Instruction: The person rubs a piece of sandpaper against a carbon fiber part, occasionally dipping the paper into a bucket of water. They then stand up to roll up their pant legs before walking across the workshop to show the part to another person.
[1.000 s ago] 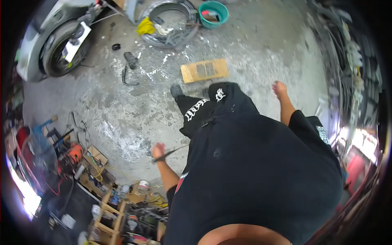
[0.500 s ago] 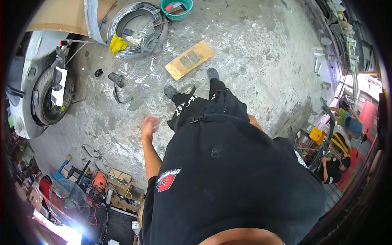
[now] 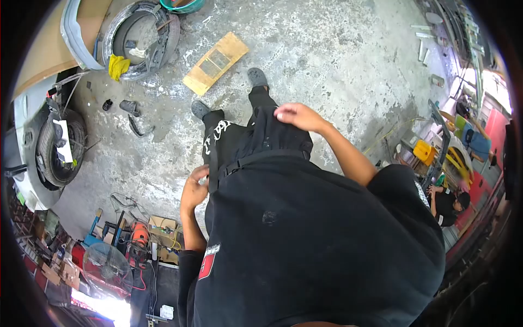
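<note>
I stand on a grey concrete floor (image 3: pixel 338 49) in a black shirt and black trousers (image 3: pixel 256 136) with white lettering. My left hand (image 3: pixel 193 189) is at my left hip, fingers curled around a black strap (image 3: pixel 211 158) that hangs along the trouser leg. My right hand (image 3: pixel 295 115) rests flat on the front of the trousers at the right thigh, fingers spread and holding nothing. Both grey shoes (image 3: pixel 257 77) show on the floor ahead.
A wooden board (image 3: pixel 215 62) lies just ahead of my feet. A loose tyre (image 3: pixel 163 41) with a yellow rag (image 3: pixel 117 66) is far left, a car wheel (image 3: pixel 57 147) left. A fan (image 3: pixel 109 264) and orange tool (image 3: pixel 140 235) crowd the near left. A person (image 3: pixel 449 204) sits right.
My left hand came down from mid-air to my hip and closed on the strap. My right hand swung in from behind onto my thigh. The view shifted forward over the floor.
</note>
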Demonstrator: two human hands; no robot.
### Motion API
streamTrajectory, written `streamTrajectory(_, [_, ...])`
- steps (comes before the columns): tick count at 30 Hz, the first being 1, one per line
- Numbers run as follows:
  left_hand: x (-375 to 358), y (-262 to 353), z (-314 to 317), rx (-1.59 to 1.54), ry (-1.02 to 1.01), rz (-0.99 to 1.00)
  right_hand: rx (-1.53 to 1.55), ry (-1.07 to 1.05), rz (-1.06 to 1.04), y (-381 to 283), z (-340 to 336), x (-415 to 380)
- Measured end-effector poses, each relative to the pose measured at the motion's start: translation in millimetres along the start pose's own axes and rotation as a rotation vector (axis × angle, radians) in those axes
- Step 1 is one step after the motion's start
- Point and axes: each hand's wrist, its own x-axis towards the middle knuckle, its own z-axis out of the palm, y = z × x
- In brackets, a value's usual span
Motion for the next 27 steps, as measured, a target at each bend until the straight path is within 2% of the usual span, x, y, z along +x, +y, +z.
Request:
streamTrajectory(1, [14, -5, 3, 0.002, 0.001, -0.007, 0.048, 0.101, 0.034, 20, -2, 17])
streamTrajectory(3, [53, -15, 6, -0.258, 0.140, -0.312, -0.309, 0.250, 0.083, 69, -3, 56])
streamTrajectory(4, [70, -43, 9, -0.125, 0.094, -0.364, -0.395, 0.334, -0.070, 116, 7, 73])
streamTrajectory(5, [77, -71, 17, -0.005, 0.050, -0.415, -0.386, 0.336, -0.039, 126, 16, 69])
streamTrajectory(7, [75, -79, 17, 0.010, -0.021, -0.420, -0.163, 0.144, 0.356, 129, 25, 70])
streamTrajectory(8, [70, -71, 6, 0.076, -0.103, -0.442, -0.220, 0.215, 0.297, 124, 26, 60])
streamTrajectory(9, [62, -68, -4, 0.143, -0.185, -0.464, -0.123, 0.207, 0.245, 118, 27, 47])
streamTrajectory(10, [50, -98, -12, -0.042, -0.253, -0.383, 0.082, 0.136, 0.227, 114, 28, 31])
streamTrajectory(11, [46, -130, -21, -0.228, -0.316, -0.292, 0.125, 0.083, 0.113, 120, 29, 14])
streamTrajectory(13, [51, -93, -44, -0.267, -0.212, -0.564, 0.214, 0.112, 0.271, 87, 39, -26])
streamTrajectory(14, [65, -106, -55, -0.234, -0.180, -0.548, 0.248, 0.156, 0.356, 81, 46, -35])
streamTrajectory(15, [87, -124, -58, -0.224, -0.195, -0.521, 0.453, 0.239, 0.417, 89, 55, -34])
streamTrajectory(17, [144, -162, -59, -0.172, 0.080, -0.278, 0.364, 0.375, 0.382, 167, 70, -8])
streamTrajectory(18, [175, -166, -50, -0.148, 0.128, -0.282, 0.360, 0.406, 0.376, 184, 78, 15])
streamTrajectory(19, [203, -181, -31, -0.164, 0.117, -0.270, 0.324, 0.536, 0.443, 197, 86, 35])
streamTrajectory(20, [229, -207, -10, -0.367, 0.032, -0.211, 0.294, 0.660, 0.512, 212, 96, 58])
streamTrajectory(21, [258, -227, 11, -0.571, -0.049, -0.152, 0.284, 0.669, 0.517, 229, 100, 87])
streamTrajectory(23, [305, -256, 56, -0.426, -0.177, -0.335, 0.070, 0.604, 0.542, 267, 120, 138])
streamTrajectory(25, [342, -302, 103, -0.319, -0.182, -0.432, 0.004, 0.556, 0.534, 285, 136, 188])
streamTrajectory(27, [360, -317, 132, -0.301, -0.133, -0.425, -0.048, 0.511, 0.544, 328, 156, 235])
